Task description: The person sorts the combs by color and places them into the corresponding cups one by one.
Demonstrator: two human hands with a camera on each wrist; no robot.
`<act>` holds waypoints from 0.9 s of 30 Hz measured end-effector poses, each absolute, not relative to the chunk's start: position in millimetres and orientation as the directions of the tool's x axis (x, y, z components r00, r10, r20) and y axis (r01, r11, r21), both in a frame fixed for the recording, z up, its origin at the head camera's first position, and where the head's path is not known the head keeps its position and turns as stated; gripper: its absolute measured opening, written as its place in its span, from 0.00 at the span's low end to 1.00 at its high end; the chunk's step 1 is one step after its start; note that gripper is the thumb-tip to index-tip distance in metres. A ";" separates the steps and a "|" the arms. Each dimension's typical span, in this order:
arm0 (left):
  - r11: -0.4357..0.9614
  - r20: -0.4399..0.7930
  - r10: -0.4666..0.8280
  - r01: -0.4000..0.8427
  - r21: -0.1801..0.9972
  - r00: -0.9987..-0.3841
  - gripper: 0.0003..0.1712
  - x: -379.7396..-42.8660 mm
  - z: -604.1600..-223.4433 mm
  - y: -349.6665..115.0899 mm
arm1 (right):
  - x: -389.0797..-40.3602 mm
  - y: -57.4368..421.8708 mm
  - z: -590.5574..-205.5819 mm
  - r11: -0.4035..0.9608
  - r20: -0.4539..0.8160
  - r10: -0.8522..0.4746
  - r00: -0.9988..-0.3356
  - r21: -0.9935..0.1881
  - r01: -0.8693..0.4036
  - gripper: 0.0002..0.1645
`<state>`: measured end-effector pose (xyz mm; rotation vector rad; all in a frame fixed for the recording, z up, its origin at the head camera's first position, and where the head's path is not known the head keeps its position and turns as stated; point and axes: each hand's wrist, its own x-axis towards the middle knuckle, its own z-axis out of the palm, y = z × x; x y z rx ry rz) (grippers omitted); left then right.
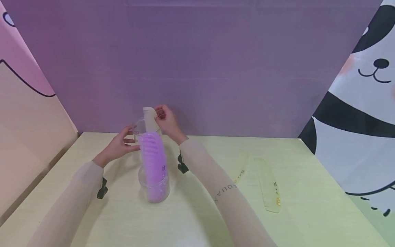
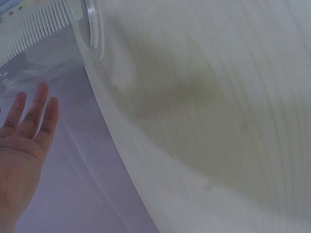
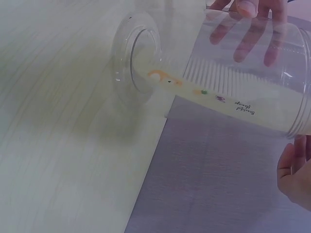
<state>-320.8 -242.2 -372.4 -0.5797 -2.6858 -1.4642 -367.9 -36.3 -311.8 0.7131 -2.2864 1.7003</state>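
Observation:
A pale cream comb [image 1: 150, 118] stands in a clear plastic cup [image 1: 139, 127] at the table's back edge, its top above the rim. My right hand [image 1: 168, 120] pinches the comb's upper end by the rim. Orange print and small lettering mark the comb [image 3: 209, 92] inside the cup in the right wrist view. My left hand [image 1: 118, 146] is at the cup's left side with fingers spread and fairly straight. Through the cup wall I see those fingers in the right wrist view; whether they touch is unclear. In the left wrist view, the left hand [image 2: 24, 150] shows extended fingers.
Closer to me, a second clear cup [image 1: 167, 192] holds purple combs [image 1: 153, 157], their exact number unclear. Two pale yellow combs, one [image 1: 267, 185] fully visible and another [image 1: 242, 166] partly behind my right sleeve, lie on the table's right side. A purple backdrop [image 1: 197, 68] rises behind.

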 end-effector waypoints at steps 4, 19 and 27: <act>0.495 0.192 0.308 0.330 0.804 -0.932 0.50 -320.7 -372.2 -241.8 | -368.9 -36.0 -312.4 0.223 0.430 -0.245 -0.869 -0.847 -0.482 0.15; 0.502 0.194 0.315 0.336 0.797 -0.929 0.50 -318.8 -371.2 -241.0 | -374.2 -35.8 -312.6 0.242 0.365 -0.240 -0.899 -0.875 -0.420 0.15; 0.509 0.190 0.313 0.333 0.794 -0.931 0.49 -316.9 -370.2 -240.3 | -374.1 -35.5 -311.2 0.223 0.329 -0.245 -0.912 -0.896 -0.383 0.19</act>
